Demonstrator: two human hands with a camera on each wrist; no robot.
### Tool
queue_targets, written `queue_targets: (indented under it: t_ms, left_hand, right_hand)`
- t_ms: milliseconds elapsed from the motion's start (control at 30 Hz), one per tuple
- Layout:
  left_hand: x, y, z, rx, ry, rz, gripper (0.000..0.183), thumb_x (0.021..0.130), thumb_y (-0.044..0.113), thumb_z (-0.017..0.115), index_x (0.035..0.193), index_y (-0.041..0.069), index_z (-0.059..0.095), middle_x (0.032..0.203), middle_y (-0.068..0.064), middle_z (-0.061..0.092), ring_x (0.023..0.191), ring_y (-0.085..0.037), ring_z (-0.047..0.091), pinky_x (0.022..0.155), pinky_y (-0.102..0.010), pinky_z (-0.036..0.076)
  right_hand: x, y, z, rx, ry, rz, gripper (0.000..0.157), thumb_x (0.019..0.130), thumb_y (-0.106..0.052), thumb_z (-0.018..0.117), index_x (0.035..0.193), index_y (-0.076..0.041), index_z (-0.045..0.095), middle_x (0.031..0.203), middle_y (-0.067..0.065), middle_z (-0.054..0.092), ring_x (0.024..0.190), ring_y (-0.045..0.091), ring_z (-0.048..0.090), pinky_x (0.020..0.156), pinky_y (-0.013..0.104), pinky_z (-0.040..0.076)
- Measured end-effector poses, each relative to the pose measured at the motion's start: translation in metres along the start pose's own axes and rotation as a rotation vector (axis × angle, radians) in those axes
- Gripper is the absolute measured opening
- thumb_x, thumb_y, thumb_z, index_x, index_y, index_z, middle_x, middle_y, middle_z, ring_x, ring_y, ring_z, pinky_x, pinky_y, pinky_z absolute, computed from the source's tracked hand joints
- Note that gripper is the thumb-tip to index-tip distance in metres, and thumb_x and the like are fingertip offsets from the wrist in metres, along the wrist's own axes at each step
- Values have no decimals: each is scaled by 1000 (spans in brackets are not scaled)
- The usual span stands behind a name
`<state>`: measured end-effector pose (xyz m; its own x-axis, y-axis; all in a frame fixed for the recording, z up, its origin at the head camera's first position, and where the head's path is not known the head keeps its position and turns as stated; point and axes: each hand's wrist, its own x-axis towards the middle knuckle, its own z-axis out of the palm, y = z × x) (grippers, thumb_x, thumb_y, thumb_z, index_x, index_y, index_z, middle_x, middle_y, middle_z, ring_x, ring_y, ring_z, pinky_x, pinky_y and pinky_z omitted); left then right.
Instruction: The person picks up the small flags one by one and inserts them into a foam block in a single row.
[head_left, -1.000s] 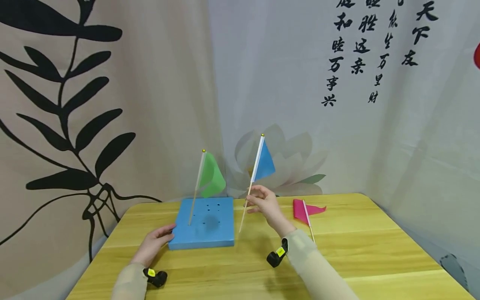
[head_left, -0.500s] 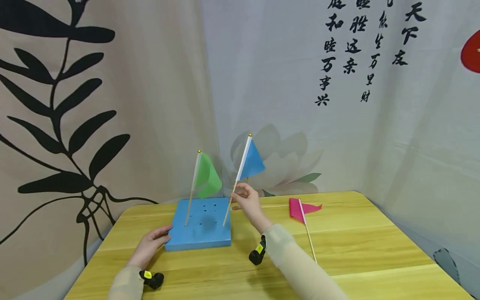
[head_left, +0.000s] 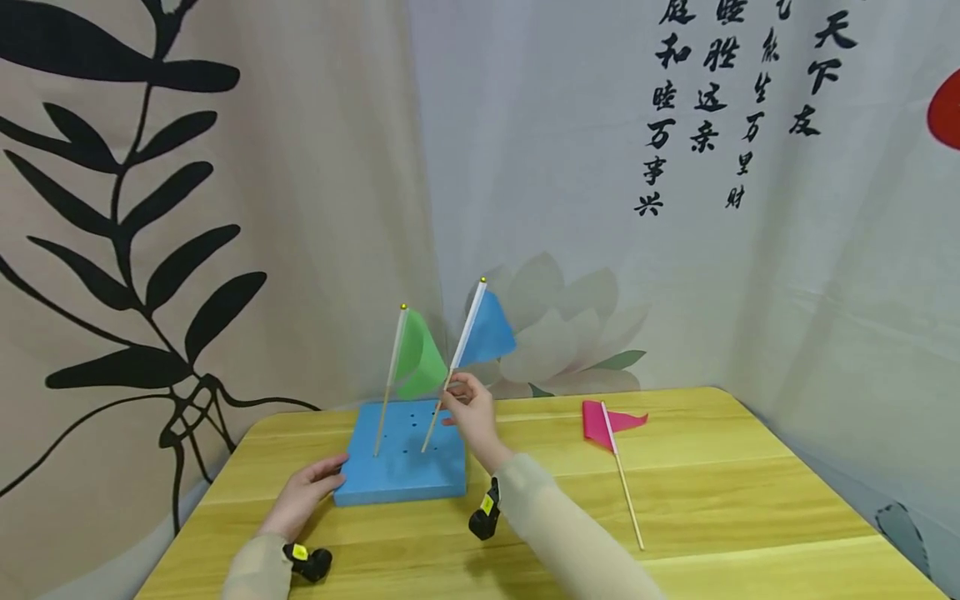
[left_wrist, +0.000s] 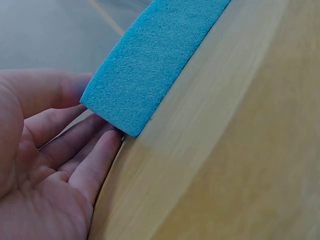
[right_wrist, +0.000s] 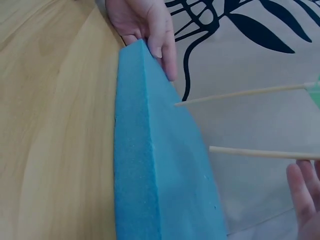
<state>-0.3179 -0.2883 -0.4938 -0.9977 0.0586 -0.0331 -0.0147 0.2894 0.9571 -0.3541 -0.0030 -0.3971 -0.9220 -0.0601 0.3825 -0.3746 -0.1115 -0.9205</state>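
Pointing down inside the board's edges [head_left: 400, 496], the blue flag's tip [head_left: 426, 446] hangs free.

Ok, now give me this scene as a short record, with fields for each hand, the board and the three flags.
left hand: touching the blue board's left edge
right hand: holding the blue flag by its stick
board: flat on the wooden table, small holes on top
green flag: standing in the board, leaning slightly
blue flag: tilted, lower tip just above the board
pink flag: lying on the table
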Motion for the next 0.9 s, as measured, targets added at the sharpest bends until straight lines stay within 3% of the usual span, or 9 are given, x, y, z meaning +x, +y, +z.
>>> queue_targets:
  t_ms: [200,367,500,633,733,900]
  left_hand:
    - [-1,2,1,-3,0,-8,51,101,17,54,146,-3,40,150,-26,33,135,-42,35,109,-53,34]
    - [-1,2,1,0,1,-5,51,101,17,54,145,-3,40,150,-26,34,134,-42,35,109,-53,34]
    - [-1,1,0,-8,10,4,50,100,16,55,145,-2,42,149,-25,36,134,-41,37,109,-53,34]
    - [-1,1,-1,-16,18,16,49,99,14,55,144,-2,43,149,-24,37,133,-40,38,109,-52,34]
    - [-2,0,-1,-18,22,15,49,99,14,55,144,-2,43,148,-25,37,133,-40,39,109,-52,34]
    - [-1,-1,-1,-23,28,11,48,99,13,56,143,-2,44,147,-24,38,132,-39,40,108,-52,35]
  right_hand:
    - [10,20,10,-6,22,-9,20,91,4,61,112,4,61,98,26,65,88,47,65,69,58,56]
    - [21,42,16,-27,54,-1,22,91,-1,64,113,-3,64,93,15,68,80,32,68,63,48,59]
    - [26,45,21,-52,66,14,20,91,-3,64,111,-7,65,89,10,68,77,22,68,64,45,60]
    - [24,41,28,-63,70,7,18,91,-1,64,109,-4,64,89,14,68,79,29,69,64,48,59]
    - [24,43,33,-82,59,-7,18,91,-2,64,110,-4,64,90,15,67,80,30,68,62,43,60]
    - [23,50,37,-137,38,-19,15,93,-9,66,107,-8,64,89,6,66,77,20,68,62,38,60]
